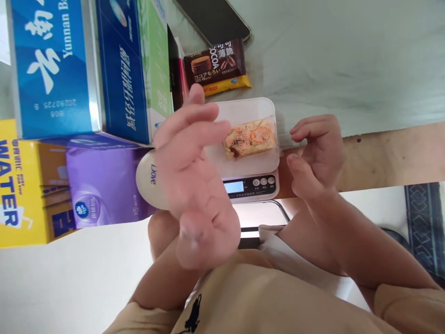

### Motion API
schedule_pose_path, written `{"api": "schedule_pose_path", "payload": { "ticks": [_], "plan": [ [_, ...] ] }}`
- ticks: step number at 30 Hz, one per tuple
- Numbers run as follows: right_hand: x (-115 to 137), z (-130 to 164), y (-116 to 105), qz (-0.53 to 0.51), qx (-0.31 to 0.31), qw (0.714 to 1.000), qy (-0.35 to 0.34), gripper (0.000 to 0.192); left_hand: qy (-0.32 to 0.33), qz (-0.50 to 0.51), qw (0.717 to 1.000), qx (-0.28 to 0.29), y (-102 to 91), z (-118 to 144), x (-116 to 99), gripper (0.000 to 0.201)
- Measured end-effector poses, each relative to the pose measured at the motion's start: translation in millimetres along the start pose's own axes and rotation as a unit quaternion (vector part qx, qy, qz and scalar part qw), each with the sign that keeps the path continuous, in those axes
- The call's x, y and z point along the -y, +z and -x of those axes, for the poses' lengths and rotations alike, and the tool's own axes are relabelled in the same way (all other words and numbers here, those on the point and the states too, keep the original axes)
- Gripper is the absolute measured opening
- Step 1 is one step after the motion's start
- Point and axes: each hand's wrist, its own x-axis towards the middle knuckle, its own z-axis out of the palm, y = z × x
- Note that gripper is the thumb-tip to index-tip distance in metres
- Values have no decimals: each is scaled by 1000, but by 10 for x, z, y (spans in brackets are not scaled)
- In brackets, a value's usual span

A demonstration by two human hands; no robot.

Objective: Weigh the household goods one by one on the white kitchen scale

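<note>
Wrapped snack (pixel 251 140) near "COCOA" packet (pixel 217 65)

Soft light, left grip (pixel 198 185) blurred (slightly)

Here's the left hand (pixel 198 185), soft with blur on my feed, covering the left side of the white scale (pixel 243 110) and part of the Dove container (pixel 148 178). I can't make out digits on the display (pixel 234 187). Fine print on the wrapped snack (pixel 252 139) beats me. The phone (pixel 219 21) and blue box (pixel 52 69) run off the far edge, the yellow carton (pixel 21 185) off the left.
</note>
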Motion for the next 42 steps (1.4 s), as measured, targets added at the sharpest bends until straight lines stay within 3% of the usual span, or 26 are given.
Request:
{"api": "schedule_pose_path", "payload": {
  "ticks": [5, 10, 16, 19, 22, 25, 28, 32, 35, 40, 42],
  "plan": [
    [64, -25, 7, 10, 23, 1000, 16, 26, -19, -20, 999, 29, 101, -59, -47, 68],
    [148, -62, 15, 19, 61, 997, 46, 37, -28, 108, 991, -69, 261, -129, -68, 66],
    [222, -86, 26, 57, 121, 988, 74, 55, -49, 105, 993, -34, 278, -97, -8, 55],
    [214, -111, 16, 103, 140, 984, 33, 62, -60, 139, 988, -26, 267, -86, -14, 54],
    [184, -128, -11, 121, 142, 982, -16, 60, -56, 156, 986, 8, 271, -80, -18, 54],
    [174, -134, -54, 130, 138, 982, -3, 52, -43, 137, 989, 37, 284, -84, 24, 55],
    [177, -150, -113, 160, 140, 977, 12, 42, -8, 122, 992, 26, 300, -113, 102, 58],
    [171, -203, -302, 178, 84, 980, -44, 36, 61, 139, 988, 5, 347, -163, 117, 63],
    [153, -167, -605, 217, -18, 976, -29, 31, 30, 192, 981, -29, 390, -165, 12, 53],
    [-147, 337, -1357, 319, -165, 933, 33, 32, 27, 182, 983, 23, 403, -141, -120, 47],
    [-399, 621, -1662, 388, -235, 888, 70, 29, 30, 190, 981, 28, 401, -138, -139, 48]
  ]
}}
